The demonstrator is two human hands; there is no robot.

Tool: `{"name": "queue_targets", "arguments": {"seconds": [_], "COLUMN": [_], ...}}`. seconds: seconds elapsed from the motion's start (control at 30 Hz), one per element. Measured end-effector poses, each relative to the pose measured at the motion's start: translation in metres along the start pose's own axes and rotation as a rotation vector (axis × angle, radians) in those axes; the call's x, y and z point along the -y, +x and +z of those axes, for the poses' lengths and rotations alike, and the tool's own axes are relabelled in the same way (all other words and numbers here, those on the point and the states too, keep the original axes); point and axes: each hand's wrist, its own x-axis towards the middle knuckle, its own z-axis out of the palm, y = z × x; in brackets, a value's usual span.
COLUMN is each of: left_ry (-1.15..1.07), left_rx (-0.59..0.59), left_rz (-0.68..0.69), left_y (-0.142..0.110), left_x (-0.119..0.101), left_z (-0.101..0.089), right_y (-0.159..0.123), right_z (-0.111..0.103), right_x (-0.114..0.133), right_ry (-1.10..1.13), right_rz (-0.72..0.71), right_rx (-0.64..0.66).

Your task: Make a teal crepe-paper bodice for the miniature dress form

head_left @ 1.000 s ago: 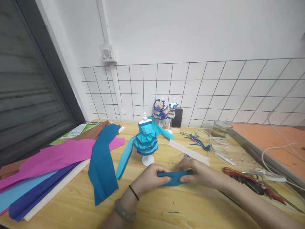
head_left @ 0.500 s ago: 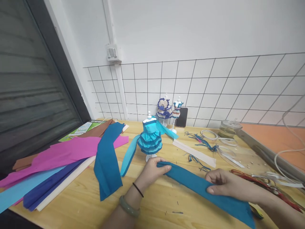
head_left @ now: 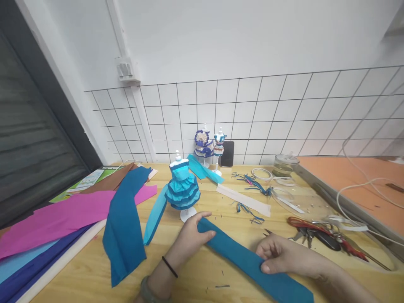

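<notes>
A long teal crepe paper strip [head_left: 236, 254] stretches between my hands above the table, slanting down toward the near right. Its far end lies in my left hand [head_left: 192, 236], between thumb and fingers. Partway along, my right hand [head_left: 280, 256] pinches the strip with thumb and curled fingers. Just beyond my left hand stands a small white dress form [head_left: 182, 185] in a turquoise ruffled paper dress with darker teal edges. A turquoise paper strip [head_left: 156, 214] lies to its left. Dark pointed tips [head_left: 267, 232] show behind my right hand.
Left lie a wide teal paper piece [head_left: 124, 235] and pink paper [head_left: 72, 208]. Two more dressed forms stand behind, beside a phone [head_left: 227, 153]. To the right are a pale strip [head_left: 244, 200], thread scraps [head_left: 251, 213], a glass jar [head_left: 285, 165] and keys [head_left: 311, 235].
The teal strip, short and gathered between both hands at first, is now drawn out long. My right hand has moved right and nearer along it. The camera view has shifted too.
</notes>
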Motion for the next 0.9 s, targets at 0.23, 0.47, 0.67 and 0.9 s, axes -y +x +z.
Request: {"name": "queue_targets", "arguments": {"seconds": [0.23,0.47,0.67,0.9], "left_ry": [0.065,0.407,0.889,0.951], "left_rx": [-0.005,-0.070,-0.143,-0.306], "left_rz": [0.000,0.067,-0.040,-0.211], "left_y": [0.002,0.000,0.001,0.007], "left_x": [0.004,-0.001,-0.010,-0.004], "left_z": [0.000,-0.006,-0.022,-0.043], "right_y": [0.000,0.000,0.005,0.009], "right_z": [0.000,0.002,0.001,0.003], "right_x": [-0.004,-0.005,-0.013,-0.016], "right_ry": [-0.002,-0.023,-0.045,-0.046], "right_rz": [0.005,-0.029,-0.056,0.021], "right_rx": [-0.021,-0.045,-0.069,-0.049]}}
